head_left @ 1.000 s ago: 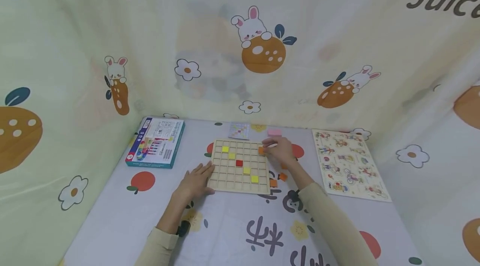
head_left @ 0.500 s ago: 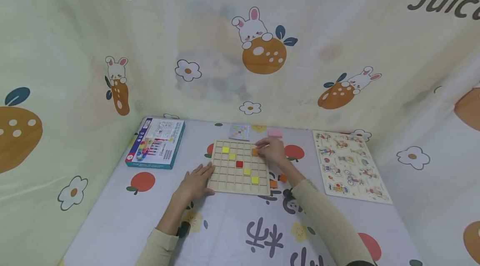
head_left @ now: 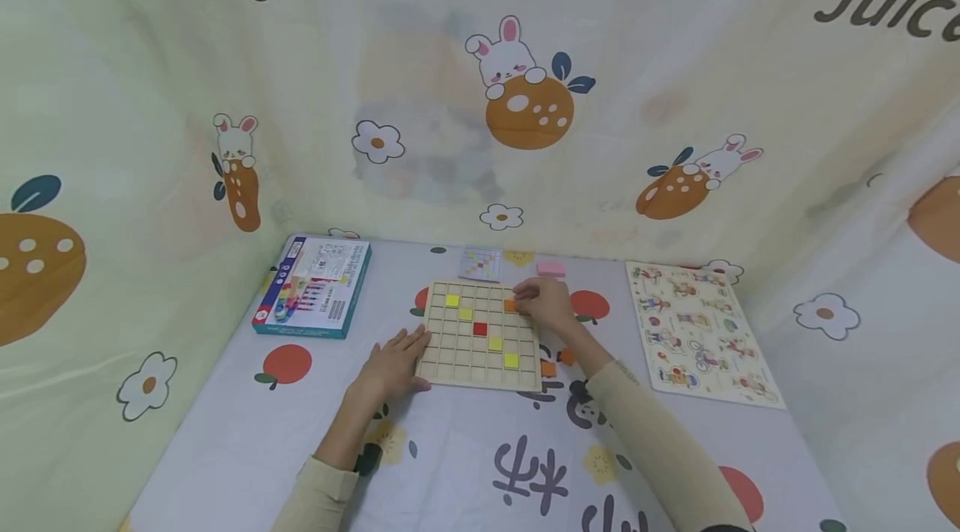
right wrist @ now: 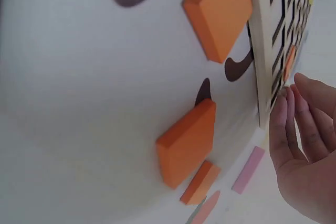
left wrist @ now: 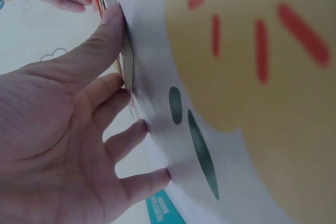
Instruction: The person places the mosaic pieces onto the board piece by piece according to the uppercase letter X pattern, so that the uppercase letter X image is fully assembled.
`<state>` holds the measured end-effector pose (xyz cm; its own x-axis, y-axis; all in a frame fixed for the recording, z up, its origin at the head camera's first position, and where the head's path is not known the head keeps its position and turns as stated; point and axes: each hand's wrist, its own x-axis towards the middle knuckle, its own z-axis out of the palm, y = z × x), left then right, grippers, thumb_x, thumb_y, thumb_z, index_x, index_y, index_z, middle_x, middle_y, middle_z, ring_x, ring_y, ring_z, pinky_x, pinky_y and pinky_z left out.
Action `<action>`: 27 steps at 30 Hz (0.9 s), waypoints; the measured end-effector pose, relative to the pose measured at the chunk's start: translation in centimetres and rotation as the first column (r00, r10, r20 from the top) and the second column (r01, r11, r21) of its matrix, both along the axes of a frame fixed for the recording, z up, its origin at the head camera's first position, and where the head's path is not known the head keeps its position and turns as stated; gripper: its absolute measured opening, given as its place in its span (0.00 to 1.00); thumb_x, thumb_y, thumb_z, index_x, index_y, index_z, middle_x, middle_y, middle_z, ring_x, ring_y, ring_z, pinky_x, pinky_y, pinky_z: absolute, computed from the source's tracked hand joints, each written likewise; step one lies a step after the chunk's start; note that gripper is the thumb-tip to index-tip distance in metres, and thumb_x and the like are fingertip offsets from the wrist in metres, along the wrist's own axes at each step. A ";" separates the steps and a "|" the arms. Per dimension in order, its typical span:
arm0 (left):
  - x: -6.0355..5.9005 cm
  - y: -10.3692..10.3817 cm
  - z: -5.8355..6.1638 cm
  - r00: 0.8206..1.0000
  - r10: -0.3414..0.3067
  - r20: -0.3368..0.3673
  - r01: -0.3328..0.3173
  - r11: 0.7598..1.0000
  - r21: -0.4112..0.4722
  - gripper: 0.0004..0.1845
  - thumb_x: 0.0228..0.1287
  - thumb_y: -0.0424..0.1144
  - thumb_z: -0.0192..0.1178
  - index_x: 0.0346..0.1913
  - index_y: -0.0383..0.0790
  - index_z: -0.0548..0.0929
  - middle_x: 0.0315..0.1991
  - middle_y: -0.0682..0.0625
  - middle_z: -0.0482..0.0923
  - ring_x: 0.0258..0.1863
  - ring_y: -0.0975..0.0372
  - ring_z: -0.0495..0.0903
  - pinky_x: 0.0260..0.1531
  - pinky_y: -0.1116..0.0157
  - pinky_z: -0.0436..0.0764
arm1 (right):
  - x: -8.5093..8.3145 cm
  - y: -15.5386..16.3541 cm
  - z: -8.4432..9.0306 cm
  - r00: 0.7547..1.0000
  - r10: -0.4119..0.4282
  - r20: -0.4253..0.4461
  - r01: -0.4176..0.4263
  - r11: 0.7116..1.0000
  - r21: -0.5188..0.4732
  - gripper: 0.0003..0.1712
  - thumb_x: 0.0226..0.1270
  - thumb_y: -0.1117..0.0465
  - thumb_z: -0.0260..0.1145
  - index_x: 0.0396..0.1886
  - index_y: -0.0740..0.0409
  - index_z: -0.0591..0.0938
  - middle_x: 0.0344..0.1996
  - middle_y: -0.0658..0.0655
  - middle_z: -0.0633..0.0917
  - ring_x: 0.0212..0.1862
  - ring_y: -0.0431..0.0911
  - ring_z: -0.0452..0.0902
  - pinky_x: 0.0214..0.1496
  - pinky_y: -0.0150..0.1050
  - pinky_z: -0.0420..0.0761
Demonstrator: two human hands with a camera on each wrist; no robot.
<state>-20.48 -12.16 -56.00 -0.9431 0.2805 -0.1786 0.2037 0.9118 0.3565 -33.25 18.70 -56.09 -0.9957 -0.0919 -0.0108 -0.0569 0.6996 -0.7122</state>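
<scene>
A square wooden grid board (head_left: 465,372) lies on the table with several yellow tiles (head_left: 495,343) and one red tile (head_left: 480,329) in a diagonal line. My left hand (head_left: 390,363) rests at the board's left edge, thumb and spread fingers against it. My right hand (head_left: 547,303) is over the upper right part of the board, its thumb and fingertips pinching the near end of an orange tile (head_left: 511,306). That tile sits low in the grid in the right wrist view, partly hidden by the hand in the head view.
Loose orange tiles (right wrist: 186,142) lie right of the board. Behind it are a printed pattern card (head_left: 480,263) and pink tiles (head_left: 551,268). A boxed set (head_left: 311,286) stands at the left, a picture puzzle board (head_left: 697,332) at the right. A printed curtain (head_left: 435,82) hangs around the table.
My right hand has moved left from the board's right edge, carrying the orange tile inward, where it now lies lower over the grid. The left hand has stayed at the left edge.
</scene>
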 end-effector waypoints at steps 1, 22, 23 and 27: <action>0.0 0.0 0.0 1.000 0.002 0.001 -0.002 1.000 0.000 0.49 0.61 0.51 0.75 0.82 0.45 0.63 0.83 0.50 0.56 0.82 0.46 0.53 0.75 0.31 0.56 | 0.1 0.2 0.0 1.000 -0.012 -0.006 0.012 1.000 0.000 0.13 0.66 0.64 0.75 0.50 0.57 0.89 0.42 0.54 0.91 0.47 0.49 0.87 0.54 0.46 0.87; 0.3 0.3 0.4 1.000 -0.003 0.013 0.003 1.000 0.009 0.49 0.61 0.50 0.76 0.81 0.44 0.63 0.83 0.49 0.56 0.82 0.46 0.53 0.75 0.31 0.56 | 3.9 7.8 0.9 1.000 -0.014 -0.022 0.017 0.990 0.138 0.16 0.61 0.64 0.77 0.50 0.59 0.89 0.46 0.58 0.90 0.50 0.54 0.86 0.50 0.48 0.87; 0.3 0.3 0.5 1.000 -0.002 0.018 0.001 1.000 0.010 0.49 0.61 0.51 0.76 0.82 0.44 0.63 0.83 0.49 0.56 0.82 0.46 0.53 0.75 0.31 0.55 | 4.1 8.1 0.9 1.000 -0.003 -0.017 0.005 0.987 0.160 0.17 0.60 0.64 0.78 0.50 0.59 0.89 0.46 0.58 0.90 0.50 0.54 0.86 0.50 0.48 0.87; 0.4 0.4 0.9 1.000 0.006 0.030 -0.007 1.000 0.020 0.50 0.59 0.50 0.77 0.82 0.45 0.63 0.83 0.49 0.56 0.82 0.46 0.52 0.75 0.31 0.55 | 4.8 9.2 0.7 1.000 0.021 0.005 -0.021 0.978 0.205 0.20 0.57 0.65 0.80 0.50 0.61 0.89 0.45 0.59 0.91 0.49 0.54 0.87 0.50 0.49 0.87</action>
<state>-20.07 -11.81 -55.11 -0.9391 0.2785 -0.2012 0.1869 0.9055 0.3810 -28.50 27.93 -55.35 -0.9935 -0.1084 -0.0346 -0.0712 0.8296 -0.5538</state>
